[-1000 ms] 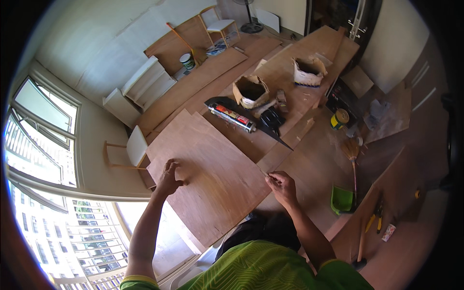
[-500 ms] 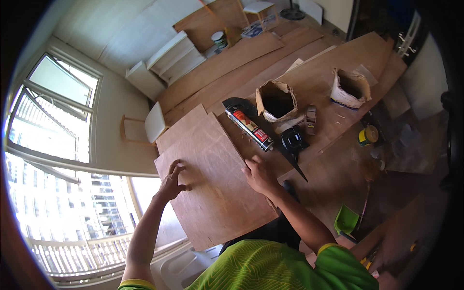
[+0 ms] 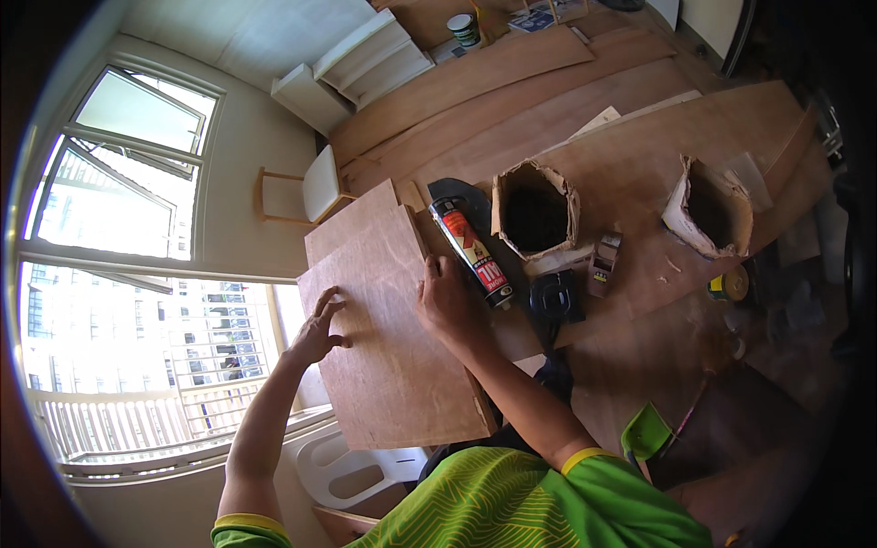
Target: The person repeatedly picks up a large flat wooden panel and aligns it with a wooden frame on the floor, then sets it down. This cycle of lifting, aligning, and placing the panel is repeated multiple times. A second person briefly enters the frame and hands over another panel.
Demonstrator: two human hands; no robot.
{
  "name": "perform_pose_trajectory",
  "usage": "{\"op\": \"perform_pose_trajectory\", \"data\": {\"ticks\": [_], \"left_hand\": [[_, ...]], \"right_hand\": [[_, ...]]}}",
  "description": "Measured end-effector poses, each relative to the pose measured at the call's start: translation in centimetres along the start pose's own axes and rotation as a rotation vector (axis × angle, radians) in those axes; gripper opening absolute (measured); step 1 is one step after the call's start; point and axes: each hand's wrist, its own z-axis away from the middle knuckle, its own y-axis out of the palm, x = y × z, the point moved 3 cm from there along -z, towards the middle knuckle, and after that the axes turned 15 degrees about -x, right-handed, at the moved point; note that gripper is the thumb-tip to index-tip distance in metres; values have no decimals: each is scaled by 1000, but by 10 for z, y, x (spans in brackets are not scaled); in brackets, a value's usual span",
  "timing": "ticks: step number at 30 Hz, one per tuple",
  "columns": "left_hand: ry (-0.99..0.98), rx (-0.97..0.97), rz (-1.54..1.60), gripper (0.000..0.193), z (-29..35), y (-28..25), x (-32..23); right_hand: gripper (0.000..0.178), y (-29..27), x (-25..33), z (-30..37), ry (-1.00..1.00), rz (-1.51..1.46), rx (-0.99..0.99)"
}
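A reddish-brown plywood board [image 3: 384, 365] lies in front of me, tilted, overlapping another wooden sheet [image 3: 356, 217] at its far end. My left hand [image 3: 317, 331] rests at the board's left edge, its fingers and thumb apart. At the right edge my right hand [image 3: 445, 297] is closed, fingers curled against the board; its fingertips are partly hidden. Just right of it lies a black sealant cartridge [image 3: 470, 251] with red and yellow markings, on a dark flat blade-like piece [image 3: 468, 196]. Beside the cartridge are a black tape measure [image 3: 554, 297] and a small block-shaped tool [image 3: 604, 265].
Two torn-open bags [image 3: 577, 215] [image 3: 681, 205] stand on the wooden worktop [image 3: 639, 146]. A yellow tape roll [image 3: 731, 284] and green dustpan [image 3: 647, 431] are at right. A white plastic chair [image 3: 320, 470] stands near; a cushioned chair [image 3: 322, 183] stands beyond the board.
My right hand has slid farther away from me along the board's right edge. My left hand stays at the left edge. The whole view has shifted with my head.
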Motion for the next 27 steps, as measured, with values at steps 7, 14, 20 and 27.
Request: {"op": "perform_pose_trajectory", "data": {"ticks": [7,14,20,27], "left_hand": [[-66,35,-52,86,-2,-1,-5],[-122,40,-30,86,-3,-5,-11],[-130,19,-25,89,1,-1,-2],[7,-79,-217,93,4,8,3]], "right_hand": [[55,41,1,-28,-76,-35,-67],[57,63,8,-45,-109,40,-59],[73,39,39,31,-465,39,346],[93,46,62,53,-568,391,586]]}}
